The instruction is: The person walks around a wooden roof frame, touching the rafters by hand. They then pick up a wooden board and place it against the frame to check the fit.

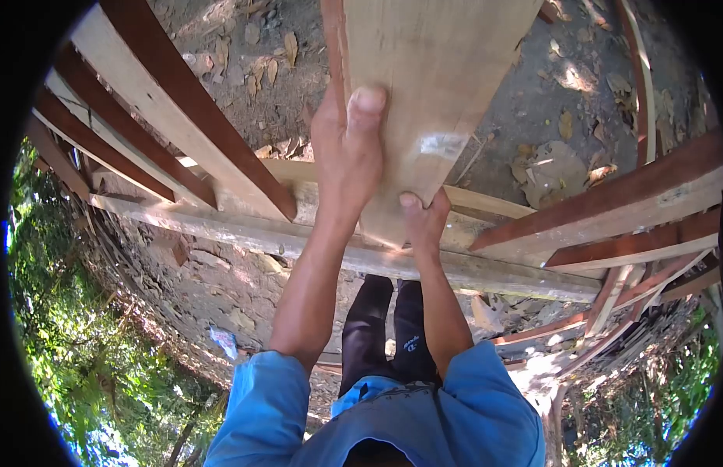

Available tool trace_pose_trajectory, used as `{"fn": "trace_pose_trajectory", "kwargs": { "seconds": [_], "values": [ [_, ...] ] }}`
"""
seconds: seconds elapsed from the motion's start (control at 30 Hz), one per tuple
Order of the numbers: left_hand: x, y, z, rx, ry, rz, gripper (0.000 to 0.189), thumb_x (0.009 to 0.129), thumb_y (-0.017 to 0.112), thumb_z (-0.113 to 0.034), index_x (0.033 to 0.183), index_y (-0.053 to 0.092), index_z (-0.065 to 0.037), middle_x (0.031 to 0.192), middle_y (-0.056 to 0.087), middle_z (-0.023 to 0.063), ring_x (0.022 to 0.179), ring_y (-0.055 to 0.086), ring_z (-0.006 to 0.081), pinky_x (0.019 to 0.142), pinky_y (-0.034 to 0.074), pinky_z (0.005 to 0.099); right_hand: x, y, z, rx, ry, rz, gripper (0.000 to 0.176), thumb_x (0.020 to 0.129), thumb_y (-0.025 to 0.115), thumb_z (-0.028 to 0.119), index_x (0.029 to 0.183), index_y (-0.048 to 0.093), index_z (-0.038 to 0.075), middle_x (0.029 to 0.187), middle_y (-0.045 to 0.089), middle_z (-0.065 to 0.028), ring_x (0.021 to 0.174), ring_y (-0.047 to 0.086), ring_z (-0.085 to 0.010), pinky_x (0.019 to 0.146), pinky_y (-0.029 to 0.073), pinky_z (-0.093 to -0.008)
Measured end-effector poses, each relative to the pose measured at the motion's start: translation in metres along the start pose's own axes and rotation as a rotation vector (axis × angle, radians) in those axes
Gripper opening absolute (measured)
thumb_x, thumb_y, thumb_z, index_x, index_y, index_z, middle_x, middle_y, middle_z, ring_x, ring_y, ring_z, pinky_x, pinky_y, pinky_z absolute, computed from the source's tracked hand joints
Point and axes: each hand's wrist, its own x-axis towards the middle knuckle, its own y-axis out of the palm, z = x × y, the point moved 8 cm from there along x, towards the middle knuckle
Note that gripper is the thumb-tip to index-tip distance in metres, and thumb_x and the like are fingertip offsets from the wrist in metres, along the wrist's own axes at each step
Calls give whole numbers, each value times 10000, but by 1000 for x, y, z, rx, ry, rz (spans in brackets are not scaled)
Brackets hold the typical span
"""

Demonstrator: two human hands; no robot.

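A wide wooden plank (pixel 431 70) stretches away from me at the top centre, its near end by the horizontal beam (pixel 361 257). My left hand (pixel 350 148) grips the plank's left edge, thumb flat on the upper face and fingers hidden beneath. Closer to the near end, my right hand (pixel 425 218) holds the right edge, its thumb on top and its other fingers mostly out of sight. A pale, shiny patch shows on the plank's face just beyond my right thumb.
Several slanted planks with reddish-brown edges (pixel 198 117) rest on the beam at left. More planks (pixel 610 210) lie at right. Dry leaves (pixel 560 171) cover the dirt ground. A crumpled wrapper (pixel 223 341) lies at lower left, near green plants (pixel 89 350).
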Motion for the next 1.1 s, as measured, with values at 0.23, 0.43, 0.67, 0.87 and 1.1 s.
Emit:
{"fn": "trace_pose_trajectory", "kwargs": {
  "seconds": [0.23,0.43,0.67,0.87,1.1],
  "values": [
    [1,-8,-18,88,27,-18,708,841,372,-625,1023,539,39,846,572,112,784,495,178,707,410,313,-7,3,28,-41,-6,-44,562,667,729,347,1053,551,-20,826,628,-72,766,579,-124,688,469,-267],
    [-6,-16,-36,-1,70,-93,715,814,438,-642,1025,556,31,825,577,105,768,521,173,695,416,307,-19,3,43,-25,43,-31,582,663,740,369,1047,545,-24,819,621,-64,756,572,-110,676,464,-256],
    [-30,-14,-4,87,-28,-14,770,804,421,-670,1064,534,46,850,587,100,794,532,177,723,423,312,-33,-10,14,-55,-56,-11,420,654,722,225,952,555,-19,776,617,-76,716,574,-121,661,467,-267],
    [-68,-20,9,33,25,-104,825,791,324,-726,917,512,67,734,511,67,696,461,153,616,377,318,-77,-14,-20,-96,5,-27,363,617,696,125,921,551,-9,740,618,-92,692,587,-152,658,470,-281],
    [-76,-30,17,-45,17,45,758,798,451,-651,1135,491,28,972,576,137,893,540,196,788,420,329,-81,-8,-13,-48,-63,7,412,659,721,211,959,540,-6,807,627,-132,726,610,-197,678,474,-301]
  ]
}}
